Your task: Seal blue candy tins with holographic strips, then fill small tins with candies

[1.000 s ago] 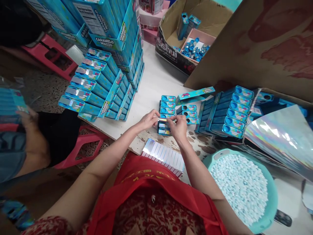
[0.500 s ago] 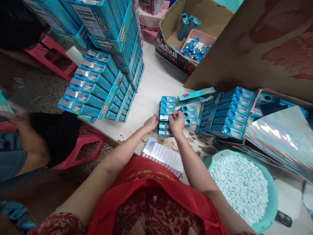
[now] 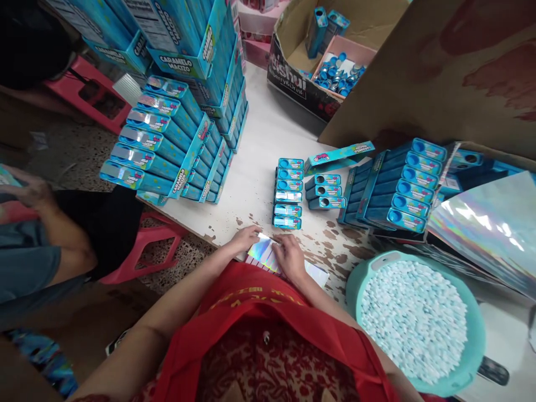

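Observation:
A shiny sheet of silvery sticker strips (image 3: 317, 272) lies at the table's front edge against the red apron. My left hand (image 3: 246, 239) has its fingertips closed at the sheet's upper left corner; what they pinch is too small to make out. On top of the sheet rests my right hand (image 3: 290, 257), fingers bent down on the strips, their tips partly hidden. Just beyond stands a row of several blue boxes (image 3: 288, 185), the nearer ones with shiny strips on top. Beside it are three blue boxes with dark round holes (image 3: 325, 191).
Tall stacks of filled blue trays (image 3: 184, 64) stand at the left. At the right are a teal basin of pale candies (image 3: 419, 324), another blue tray (image 3: 412, 184) and a large cardboard sheet. A carton (image 3: 288, 84) holds blue caps. Another person's arm (image 3: 62, 234) shows far left.
Both my hands have left the row of blue boxes and come back toward me to the sticker sheet. The nearer boxes' tops are now uncovered. The view has shifted slightly.

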The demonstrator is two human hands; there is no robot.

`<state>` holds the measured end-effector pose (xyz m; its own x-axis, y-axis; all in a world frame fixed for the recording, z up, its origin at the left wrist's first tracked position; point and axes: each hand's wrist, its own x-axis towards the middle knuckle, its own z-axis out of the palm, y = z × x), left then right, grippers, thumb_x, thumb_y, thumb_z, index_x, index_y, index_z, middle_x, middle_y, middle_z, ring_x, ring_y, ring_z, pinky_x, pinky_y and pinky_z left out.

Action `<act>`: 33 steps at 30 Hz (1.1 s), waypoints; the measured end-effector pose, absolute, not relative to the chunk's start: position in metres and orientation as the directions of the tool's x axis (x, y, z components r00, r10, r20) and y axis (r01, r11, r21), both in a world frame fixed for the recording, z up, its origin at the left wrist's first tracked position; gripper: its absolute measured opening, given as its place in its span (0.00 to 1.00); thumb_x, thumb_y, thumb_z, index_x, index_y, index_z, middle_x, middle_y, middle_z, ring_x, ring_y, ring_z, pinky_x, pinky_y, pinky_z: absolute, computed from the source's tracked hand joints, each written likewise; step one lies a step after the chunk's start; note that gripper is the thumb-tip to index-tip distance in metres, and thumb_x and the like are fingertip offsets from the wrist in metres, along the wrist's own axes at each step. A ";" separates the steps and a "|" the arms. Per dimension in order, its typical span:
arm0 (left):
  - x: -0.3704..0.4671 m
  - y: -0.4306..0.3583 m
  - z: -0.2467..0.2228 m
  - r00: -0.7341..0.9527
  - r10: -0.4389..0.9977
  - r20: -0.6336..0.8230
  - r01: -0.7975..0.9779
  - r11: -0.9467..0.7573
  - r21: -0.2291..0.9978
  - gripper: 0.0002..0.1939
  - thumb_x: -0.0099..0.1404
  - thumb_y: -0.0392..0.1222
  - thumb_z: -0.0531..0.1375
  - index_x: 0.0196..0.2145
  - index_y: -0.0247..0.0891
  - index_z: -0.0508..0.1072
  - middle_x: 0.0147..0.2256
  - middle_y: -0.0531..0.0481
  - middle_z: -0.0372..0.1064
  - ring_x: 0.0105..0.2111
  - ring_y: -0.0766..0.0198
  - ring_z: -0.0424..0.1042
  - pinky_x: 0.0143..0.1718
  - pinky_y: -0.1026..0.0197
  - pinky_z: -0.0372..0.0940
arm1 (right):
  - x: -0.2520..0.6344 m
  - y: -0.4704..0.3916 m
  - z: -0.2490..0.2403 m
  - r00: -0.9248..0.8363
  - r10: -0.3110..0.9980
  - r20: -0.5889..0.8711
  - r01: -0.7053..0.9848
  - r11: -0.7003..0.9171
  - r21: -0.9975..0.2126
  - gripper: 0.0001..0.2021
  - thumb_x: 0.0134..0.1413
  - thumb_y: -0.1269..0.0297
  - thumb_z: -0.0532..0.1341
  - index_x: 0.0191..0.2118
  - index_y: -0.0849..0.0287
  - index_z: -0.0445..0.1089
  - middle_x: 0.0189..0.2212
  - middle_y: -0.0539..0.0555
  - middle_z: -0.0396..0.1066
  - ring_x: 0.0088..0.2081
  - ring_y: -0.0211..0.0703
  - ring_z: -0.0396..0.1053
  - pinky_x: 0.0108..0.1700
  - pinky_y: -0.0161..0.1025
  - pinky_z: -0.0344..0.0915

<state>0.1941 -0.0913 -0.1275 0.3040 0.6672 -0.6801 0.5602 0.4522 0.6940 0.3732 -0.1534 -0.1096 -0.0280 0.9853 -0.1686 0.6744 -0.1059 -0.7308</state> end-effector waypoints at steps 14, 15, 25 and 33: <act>0.195 -0.083 -0.132 0.256 0.747 -0.614 0.500 0.441 0.745 0.10 0.51 0.45 0.56 0.22 0.35 0.69 0.19 0.55 0.62 0.24 0.68 0.61 0.25 0.66 0.54 | 0.350 -0.144 -0.114 -0.146 0.965 -0.218 0.851 0.010 -0.525 0.12 0.58 0.65 0.55 0.45 0.56 0.73 0.40 0.57 0.70 0.42 0.49 0.63 0.43 0.42 0.63; 0.196 -0.084 -0.132 0.238 0.753 -0.614 0.511 0.440 0.738 0.10 0.51 0.44 0.56 0.22 0.35 0.69 0.19 0.55 0.62 0.24 0.68 0.61 0.25 0.66 0.54 | 0.350 -0.146 -0.114 -0.157 0.965 -0.211 0.858 0.027 -0.513 0.12 0.58 0.65 0.55 0.44 0.56 0.73 0.41 0.56 0.70 0.42 0.49 0.63 0.44 0.41 0.63; 0.203 -0.083 -0.135 0.164 0.769 -0.617 0.595 0.422 0.684 0.07 0.53 0.39 0.55 0.23 0.35 0.71 0.21 0.54 0.65 0.25 0.67 0.64 0.26 0.66 0.55 | 0.349 -0.138 -0.093 -0.234 0.934 -0.268 0.890 0.095 -0.446 0.08 0.59 0.65 0.56 0.34 0.57 0.71 0.33 0.57 0.72 0.38 0.49 0.65 0.38 0.40 0.59; 0.199 -0.084 -0.111 0.099 0.867 -0.489 0.613 0.334 0.716 0.15 0.63 0.46 0.52 0.34 0.37 0.75 0.34 0.48 0.73 0.38 0.61 0.70 0.40 0.63 0.61 | 0.370 -0.126 -0.035 -0.133 0.957 -0.257 0.666 -0.105 -0.738 0.06 0.56 0.64 0.57 0.30 0.57 0.67 0.28 0.51 0.71 0.30 0.40 0.66 0.34 0.36 0.59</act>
